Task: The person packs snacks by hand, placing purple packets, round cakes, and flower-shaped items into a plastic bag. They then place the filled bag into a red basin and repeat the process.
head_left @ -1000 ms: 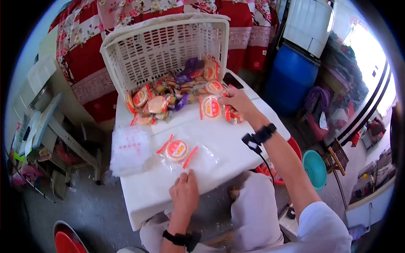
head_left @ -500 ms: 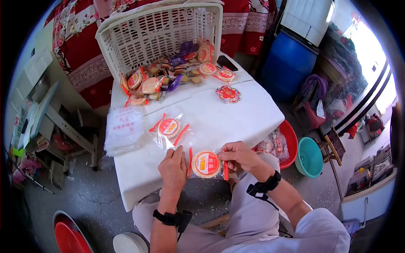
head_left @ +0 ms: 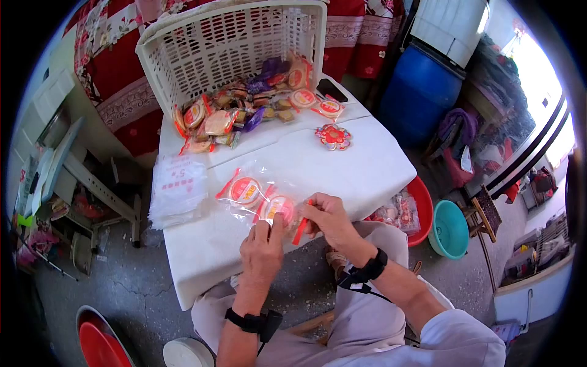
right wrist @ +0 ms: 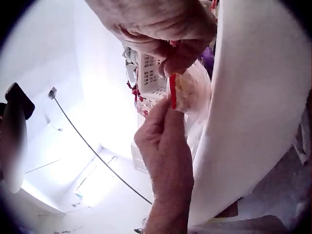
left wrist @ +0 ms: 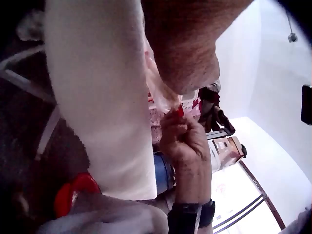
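A clear plastic bag (head_left: 262,170) lies near the table's front edge with a round, red-and-white wrapped cookie (head_left: 246,191) inside. A second wrapped cookie (head_left: 275,205) overlaps the bag's near end, beside the first. My right hand (head_left: 333,223) pinches the red end strip (head_left: 299,232) of this second cookie's wrapper. With thumb and fingers, my left hand (head_left: 262,254) pinches the bag at its near edge, one fingertip over the second cookie. In the right wrist view, the left hand (right wrist: 165,151) has its fingertips right at the lower end of the red strip (right wrist: 172,91).
A white basket (head_left: 183,67) lies on its side at the back, wrapped snacks (head_left: 244,113) spilling from it. Flat printed bags (head_left: 178,186) are stacked at left. A flower-shaped stack (head_left: 333,136) and a phone (head_left: 332,90) lie right. Basins (head_left: 449,229) stand on the floor.
My right hand brought the second wrapped cookie from the back right of the table to the front, then leftward over the bag's near end. The left hand has shifted slightly to the right.
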{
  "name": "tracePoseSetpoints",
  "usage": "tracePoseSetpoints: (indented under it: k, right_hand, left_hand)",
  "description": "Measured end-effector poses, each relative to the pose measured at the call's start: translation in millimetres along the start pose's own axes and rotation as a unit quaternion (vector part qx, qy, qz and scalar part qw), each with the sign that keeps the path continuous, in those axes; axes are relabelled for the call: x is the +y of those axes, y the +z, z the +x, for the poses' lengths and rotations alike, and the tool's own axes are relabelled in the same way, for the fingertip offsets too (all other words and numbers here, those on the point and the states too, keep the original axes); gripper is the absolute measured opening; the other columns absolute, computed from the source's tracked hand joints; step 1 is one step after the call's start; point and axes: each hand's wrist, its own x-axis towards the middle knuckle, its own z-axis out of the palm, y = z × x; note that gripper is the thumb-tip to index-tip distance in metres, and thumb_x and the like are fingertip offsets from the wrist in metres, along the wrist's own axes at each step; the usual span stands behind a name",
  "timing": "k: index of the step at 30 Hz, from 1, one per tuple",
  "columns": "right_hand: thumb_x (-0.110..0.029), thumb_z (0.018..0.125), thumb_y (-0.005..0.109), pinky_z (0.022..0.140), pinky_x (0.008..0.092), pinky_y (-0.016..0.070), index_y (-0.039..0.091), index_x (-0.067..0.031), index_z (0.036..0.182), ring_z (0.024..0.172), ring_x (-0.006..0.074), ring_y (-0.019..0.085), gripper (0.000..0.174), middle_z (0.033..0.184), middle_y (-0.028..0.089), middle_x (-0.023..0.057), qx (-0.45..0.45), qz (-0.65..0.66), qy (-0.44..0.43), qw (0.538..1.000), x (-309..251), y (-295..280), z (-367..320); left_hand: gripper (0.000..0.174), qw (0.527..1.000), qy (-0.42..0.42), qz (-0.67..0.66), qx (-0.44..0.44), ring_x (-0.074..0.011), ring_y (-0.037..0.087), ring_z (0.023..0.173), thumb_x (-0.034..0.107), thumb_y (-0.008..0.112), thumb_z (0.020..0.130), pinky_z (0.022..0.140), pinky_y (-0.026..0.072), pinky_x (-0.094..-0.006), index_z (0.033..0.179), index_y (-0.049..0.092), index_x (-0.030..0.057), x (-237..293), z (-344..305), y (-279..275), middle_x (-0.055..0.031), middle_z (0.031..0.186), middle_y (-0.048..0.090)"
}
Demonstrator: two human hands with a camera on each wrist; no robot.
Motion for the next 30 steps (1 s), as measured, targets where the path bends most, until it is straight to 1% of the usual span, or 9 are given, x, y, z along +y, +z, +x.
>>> tracePoseSetpoints:
  k: [9, 12, 15, 17, 18, 21, 26, 28, 30]
  right_hand:
    - [-0.013, 0.091, 0.058, 0.057, 0.0268, 0.0555, 0.059, 0.0014, 0.091, 0.06, 0.0139, 0.063, 0.015, 0.074, 0.064, 0.0078, -0.031, 0.064, 0.013, 0.997, 8.2, 16.7, 13.1]
    - [-0.012, 0.092, 0.054, 0.056, 0.0273, 0.0539, 0.059, 0.005, 0.098, 0.062, 0.0148, 0.064, 0.018, 0.076, 0.064, 0.0113, -0.014, -0.043, 0.029, 0.999, -1.9, -6.3, 11.5]
    - [-0.012, 0.09, 0.058, 0.057, 0.0298, 0.0529, 0.062, 0.0023, 0.101, 0.061, 0.017, 0.063, 0.019, 0.082, 0.064, 0.0122, 0.091, -0.195, -0.107, 0.971, 1.3, -22.4, 18.6]
    - [-0.014, 0.085, 0.064, 0.064, 0.0344, 0.052, 0.065, -0.0041, 0.102, 0.072, 0.0214, 0.064, 0.019, 0.09, 0.064, 0.011, 0.141, -0.283, -0.304, 0.899, 0.9, -17.3, 26.0]
    - [-0.016, 0.079, 0.07, 0.077, 0.0375, 0.0496, 0.068, -0.0097, 0.101, 0.092, 0.0265, 0.06, 0.023, 0.101, 0.062, 0.009, 0.132, -0.345, -0.389, 0.844, 7.0, -16.9, 32.7]
    - [-0.014, 0.074, 0.073, 0.085, 0.0398, 0.0467, 0.068, -0.0109, 0.107, 0.101, 0.0293, 0.055, 0.033, 0.111, 0.059, 0.0094, 0.083, -0.51, -0.361, 0.776, 23.6, -9.8, 33.1]
    - [-0.015, 0.074, 0.072, 0.083, 0.0392, 0.0478, 0.067, -0.0072, 0.096, 0.098, 0.029, 0.056, 0.024, 0.11, 0.058, 0.0104, 0.106, -0.456, -0.342, 0.815, 25.5, -18.8, 35.8]
    - [-0.017, 0.082, 0.069, 0.073, 0.0355, 0.0504, 0.064, -0.0037, 0.096, 0.083, 0.0237, 0.062, 0.02, 0.096, 0.062, 0.0121, 0.123, -0.3, -0.257, 0.911, 20.9, -24.9, 26.3]
    - [-0.021, 0.086, 0.067, 0.068, 0.0334, 0.0506, 0.062, -0.0022, 0.097, 0.078, 0.0209, 0.063, 0.023, 0.091, 0.063, 0.012, 0.104, -0.265, -0.172, 0.943, 12.6, -29.2, 3.2]
  left_hand:
    - [0.034, 0.997, -0.012, -0.061, 0.034, -0.0262, 0.059, 0.07, 0.008, 0.068, 0.077, 0.056, 0.0492, -0.036, 0.11, 0.063, 0.0039, -1.2, -0.2, 2.9, -0.0091, 0.082, 0.052]
    - [0.042, 0.996, -0.028, -0.083, -0.031, -0.0262, 0.059, 0.071, 0.013, 0.075, 0.072, 0.056, 0.0491, -0.0354, 0.112, 0.063, 0.007, -1.5, 0.2, -5.9, -0.0082, 0.083, 0.052]
    - [0.055, 0.99, -0.046, -0.092, -0.094, -0.0261, 0.057, 0.075, 0.016, 0.082, 0.063, 0.062, 0.049, -0.0382, 0.114, 0.063, 0.0101, -2.9, -2.3, -6.9, -0.0081, 0.086, 0.051]
    - [0.052, 0.989, -0.009, -0.047, -0.137, -0.0268, 0.057, 0.081, 0.017, 0.079, 0.066, 0.065, 0.0496, -0.038, 0.115, 0.062, 0.0081, -2.5, -2.1, -7.9, -0.0078, 0.09, 0.051]
    - [0.052, 0.988, -0.001, -0.049, -0.143, -0.0268, 0.057, 0.081, 0.017, 0.079, 0.066, 0.065, 0.0496, -0.038, 0.115, 0.062, 0.0081, -2.7, -2.7, -7.6, -0.0078, 0.09, 0.051]
    - [0.052, 0.988, 0.01, -0.017, -0.154, -0.0275, 0.057, 0.084, 0.016, 0.078, 0.066, 0.069, 0.0494, -0.0391, 0.116, 0.062, 0.0076, -3.8, -6.8, -3.0, -0.0086, 0.091, 0.051]
    - [0.038, 0.993, 0.031, -0.019, -0.11, -0.0277, 0.058, 0.08, 0.011, 0.075, 0.07, 0.066, 0.0499, -0.0384, 0.107, 0.065, 0.006, -6.7, -7.7, -1.1, -0.0085, 0.087, 0.052]
    - [0.033, 0.994, 0.045, -0.04, -0.096, -0.0276, 0.059, 0.077, 0.009, 0.073, 0.073, 0.064, 0.0497, -0.0379, 0.105, 0.066, 0.0048, -10.8, -9.8, -0.6, -0.0085, 0.085, 0.053]
    - [0.029, 0.993, 0.054, -0.066, -0.083, -0.0275, 0.059, 0.075, 0.007, 0.072, 0.075, 0.062, 0.0496, -0.0373, 0.103, 0.066, 0.0037, -10.4, -9.9, 0.3, -0.0085, 0.083, 0.054]
